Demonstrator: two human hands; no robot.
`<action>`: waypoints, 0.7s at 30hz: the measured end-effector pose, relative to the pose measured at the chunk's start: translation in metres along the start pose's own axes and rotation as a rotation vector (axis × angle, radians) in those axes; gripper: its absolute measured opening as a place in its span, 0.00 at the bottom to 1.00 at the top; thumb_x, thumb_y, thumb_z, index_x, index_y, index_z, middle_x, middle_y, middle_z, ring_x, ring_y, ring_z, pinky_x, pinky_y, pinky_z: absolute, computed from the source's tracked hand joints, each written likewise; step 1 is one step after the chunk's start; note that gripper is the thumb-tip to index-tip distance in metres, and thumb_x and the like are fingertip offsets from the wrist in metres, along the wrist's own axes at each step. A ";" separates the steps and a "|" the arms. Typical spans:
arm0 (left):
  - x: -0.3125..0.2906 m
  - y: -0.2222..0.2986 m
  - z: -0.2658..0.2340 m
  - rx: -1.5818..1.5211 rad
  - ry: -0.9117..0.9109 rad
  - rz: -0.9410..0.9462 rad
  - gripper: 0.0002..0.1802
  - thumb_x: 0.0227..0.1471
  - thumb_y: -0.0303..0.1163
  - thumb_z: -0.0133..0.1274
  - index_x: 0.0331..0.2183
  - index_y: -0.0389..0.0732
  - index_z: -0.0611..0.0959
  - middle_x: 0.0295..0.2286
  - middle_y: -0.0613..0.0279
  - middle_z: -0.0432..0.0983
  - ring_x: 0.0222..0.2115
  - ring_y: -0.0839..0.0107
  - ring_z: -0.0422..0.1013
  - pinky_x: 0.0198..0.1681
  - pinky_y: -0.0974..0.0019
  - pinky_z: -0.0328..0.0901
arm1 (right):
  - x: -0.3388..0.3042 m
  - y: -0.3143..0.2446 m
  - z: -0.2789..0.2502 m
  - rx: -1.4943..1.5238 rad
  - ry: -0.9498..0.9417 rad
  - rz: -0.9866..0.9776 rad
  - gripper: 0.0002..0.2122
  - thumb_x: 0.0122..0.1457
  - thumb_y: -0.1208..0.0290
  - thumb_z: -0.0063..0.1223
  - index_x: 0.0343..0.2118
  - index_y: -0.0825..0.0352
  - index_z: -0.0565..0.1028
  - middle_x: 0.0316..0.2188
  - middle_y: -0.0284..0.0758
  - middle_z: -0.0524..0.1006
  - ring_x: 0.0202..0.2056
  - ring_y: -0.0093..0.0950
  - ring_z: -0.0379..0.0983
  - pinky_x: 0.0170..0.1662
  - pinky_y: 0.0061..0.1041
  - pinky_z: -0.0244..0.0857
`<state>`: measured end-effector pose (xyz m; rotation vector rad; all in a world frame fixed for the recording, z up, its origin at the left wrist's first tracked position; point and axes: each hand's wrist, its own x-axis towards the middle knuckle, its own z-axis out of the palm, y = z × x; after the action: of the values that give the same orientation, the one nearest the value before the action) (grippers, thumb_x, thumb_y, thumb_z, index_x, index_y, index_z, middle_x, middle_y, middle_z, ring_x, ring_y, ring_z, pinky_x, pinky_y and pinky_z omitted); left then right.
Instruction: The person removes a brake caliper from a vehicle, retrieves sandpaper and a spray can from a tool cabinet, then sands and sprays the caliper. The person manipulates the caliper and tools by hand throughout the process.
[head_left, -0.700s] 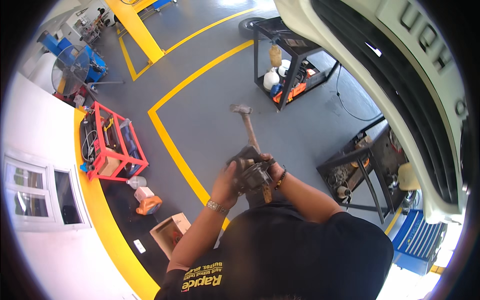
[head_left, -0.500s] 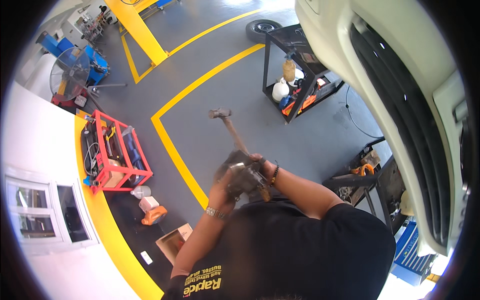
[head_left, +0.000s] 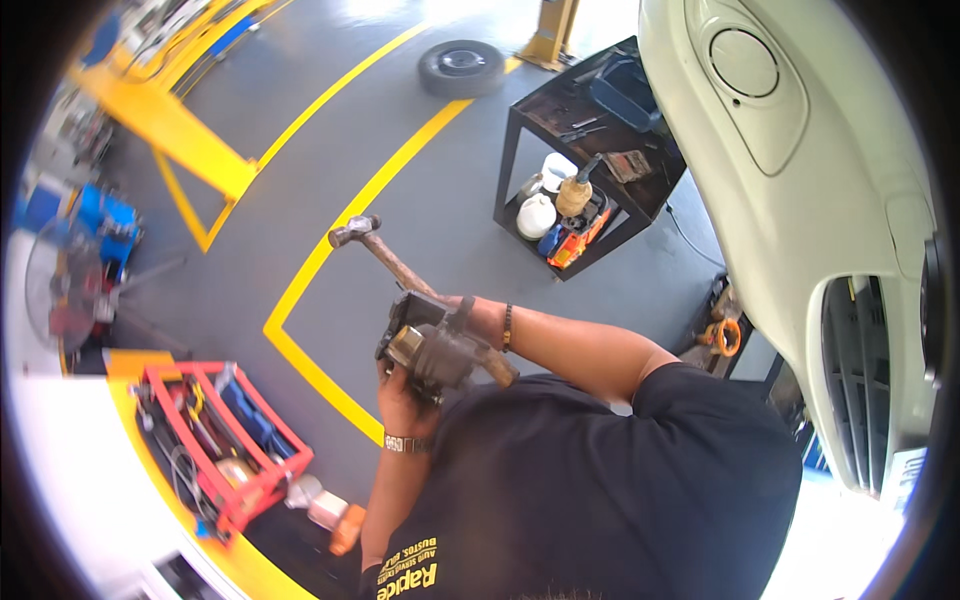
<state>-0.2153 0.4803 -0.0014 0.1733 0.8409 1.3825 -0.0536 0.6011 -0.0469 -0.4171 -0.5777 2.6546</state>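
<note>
left hand [head_left: 402,400]: fingers wrapped round a greasy metal part [head_left: 425,345], holding it up from below at chest height
right hand [head_left: 480,318]: fingers closed on the hammer [head_left: 400,268] handle, right on top of the part
hammer: head points up and away to the left, over the grey floor [head_left: 400,130]
around: yellow floor lines [head_left: 320,270], black cart [head_left: 590,150] ahead, red rack [head_left: 225,440] down left, white car [head_left: 800,150] on the right

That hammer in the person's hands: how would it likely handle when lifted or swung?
The hammer looks rigid, with a straight wooden shaft. It is probably head-heavy, since its metal head sits far from the right hand. The worn handle may be slick. The left hand supports a chunky metal part.
</note>
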 end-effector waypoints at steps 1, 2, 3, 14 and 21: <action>0.030 0.015 0.007 0.068 -0.032 -0.011 0.29 0.58 0.39 0.61 0.59 0.48 0.71 0.52 0.59 0.77 0.52 0.57 0.76 0.52 0.49 0.75 | 0.006 -0.021 -0.008 0.036 0.023 0.000 0.25 0.72 0.47 0.45 0.64 0.58 0.71 0.60 0.34 0.75 0.59 0.30 0.74 0.62 0.39 0.69; 0.057 0.027 0.018 0.141 -0.025 -0.039 0.29 0.58 0.40 0.59 0.59 0.47 0.72 0.53 0.59 0.77 0.52 0.57 0.76 0.54 0.49 0.75 | 0.011 -0.041 -0.014 0.014 0.133 -0.017 0.25 0.72 0.47 0.45 0.64 0.58 0.71 0.60 0.34 0.75 0.59 0.30 0.74 0.62 0.39 0.69; 0.083 0.041 0.030 0.157 -0.095 -0.071 0.29 0.57 0.40 0.60 0.58 0.47 0.72 0.52 0.59 0.77 0.52 0.58 0.76 0.53 0.50 0.75 | 0.016 -0.064 -0.019 0.000 0.163 -0.065 0.25 0.72 0.47 0.45 0.64 0.58 0.71 0.61 0.34 0.75 0.59 0.30 0.74 0.62 0.38 0.69; 0.371 0.068 0.171 0.406 -0.361 -0.457 0.28 0.60 0.31 0.60 0.59 0.49 0.71 0.51 0.58 0.76 0.50 0.60 0.76 0.51 0.53 0.76 | -0.099 -0.308 -0.117 -0.726 1.239 -0.192 0.20 0.64 0.51 0.61 0.43 0.68 0.80 0.25 0.30 0.75 0.22 0.22 0.73 0.25 0.26 0.72; 0.513 0.079 0.223 0.503 -0.234 -0.512 0.21 0.61 0.31 0.59 0.54 0.48 0.74 0.45 0.60 0.79 0.43 0.62 0.79 0.43 0.55 0.77 | -0.216 -0.345 -0.227 -0.941 1.767 0.229 0.31 0.56 0.38 0.62 0.37 0.71 0.83 0.33 0.48 0.84 0.38 0.43 0.82 0.45 0.41 0.73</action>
<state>-0.1640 1.0424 -0.0145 0.4632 0.9413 0.6422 0.3252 0.8722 -0.0463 -2.5865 -0.9568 0.9794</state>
